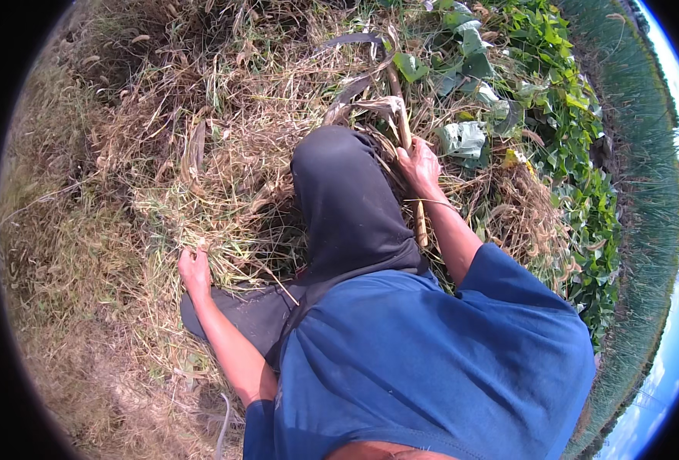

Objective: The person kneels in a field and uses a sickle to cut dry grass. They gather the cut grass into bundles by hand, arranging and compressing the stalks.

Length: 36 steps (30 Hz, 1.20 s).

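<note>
My right hand (420,167) is wrapped around a thick, dry plant stalk (397,92), with withered, curled leaves (351,92) beside its upper part. A pale lower length of stalk (420,224) shows below the wrist, beside my raised knee (339,167). Out to the left, my left hand (194,267) has its fingers closed at the edge of a heap of cut-looking, yellow-green grass (224,253), apparently pinching some stems. Its fingertips are partly lost among the blades. The grass lies between my folded leg (241,313) and the raised knee.
Dry, matted grass (144,132) covers the ground ahead and to the left. Broad-leaved plants (463,141), some wilted, stand right of the stalk. Beyond them run a green leafy row (581,201) and taller green plants (644,190). A pale curved strip (223,425) lies at lower left.
</note>
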### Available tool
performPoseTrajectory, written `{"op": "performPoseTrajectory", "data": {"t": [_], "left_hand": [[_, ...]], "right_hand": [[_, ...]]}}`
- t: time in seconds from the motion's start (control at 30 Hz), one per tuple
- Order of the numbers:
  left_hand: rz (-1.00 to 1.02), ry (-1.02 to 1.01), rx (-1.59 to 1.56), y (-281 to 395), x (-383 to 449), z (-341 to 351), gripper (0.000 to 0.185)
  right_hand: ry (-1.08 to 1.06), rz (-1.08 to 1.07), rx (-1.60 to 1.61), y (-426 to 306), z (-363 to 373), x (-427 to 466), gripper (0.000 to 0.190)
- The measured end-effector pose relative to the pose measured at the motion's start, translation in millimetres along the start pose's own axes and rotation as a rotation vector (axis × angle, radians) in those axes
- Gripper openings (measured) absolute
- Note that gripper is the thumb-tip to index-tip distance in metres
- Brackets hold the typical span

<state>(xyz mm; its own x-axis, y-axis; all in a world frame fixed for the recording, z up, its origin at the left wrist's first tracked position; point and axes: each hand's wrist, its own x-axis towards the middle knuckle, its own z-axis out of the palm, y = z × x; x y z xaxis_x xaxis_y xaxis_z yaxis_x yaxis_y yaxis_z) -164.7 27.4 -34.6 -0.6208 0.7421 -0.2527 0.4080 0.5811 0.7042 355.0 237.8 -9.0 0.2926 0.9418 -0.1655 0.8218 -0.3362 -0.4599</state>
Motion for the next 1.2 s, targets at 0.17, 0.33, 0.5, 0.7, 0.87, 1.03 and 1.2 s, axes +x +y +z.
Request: {"op": "performPoseTrajectory", "data": {"t": [0.17, 0.33, 0.5, 0.7, 0.87, 1.03, 1.2], "left_hand": [[0.01, 0.013, 0.233, 12.1, 2.6, 1.5, 0.03], [-0.026, -0.02, -0.022, 8.8, -0.2, 4.2, 0.031], [-0.034, -0.013, 0.064, 26.1, -8.6, 5.2, 0.036], [-0.068, -0.021, 0.113, 56.7, -25.5, -3.5, 0.041], [-0.039, 0.012, 0.171, 49.7, -26.3, -3.8, 0.046], [-0.026, 0.03, 0.206, 50.4, -27.1, -2.8, 0.045], [-0.066, -0.003, 0.221, 52.7, -28.6, -7.2, 0.044]], "right_hand": [[0.022, 0.012, 0.03, 5.9, 6.8, 1.3, 0.047], [0.008, -0.006, 0.057, 3.7, 11.8, -1.9, 0.043], [0.0, 0.019, -0.009, 14.4, 26.0, 5.8, 0.046], [0.012, -0.024, 0.014, 15.3, 25.7, 3.7, 0.044], [0.032, -0.035, 0.115, 15.1, 24.8, 3.6, 0.043], [0.178, -0.067, 0.246, -0.9, 16.3, -10.8, 0.044], [0.247, -0.122, 0.422, -10.9, 12.2, -3.9, 0.044]]}}
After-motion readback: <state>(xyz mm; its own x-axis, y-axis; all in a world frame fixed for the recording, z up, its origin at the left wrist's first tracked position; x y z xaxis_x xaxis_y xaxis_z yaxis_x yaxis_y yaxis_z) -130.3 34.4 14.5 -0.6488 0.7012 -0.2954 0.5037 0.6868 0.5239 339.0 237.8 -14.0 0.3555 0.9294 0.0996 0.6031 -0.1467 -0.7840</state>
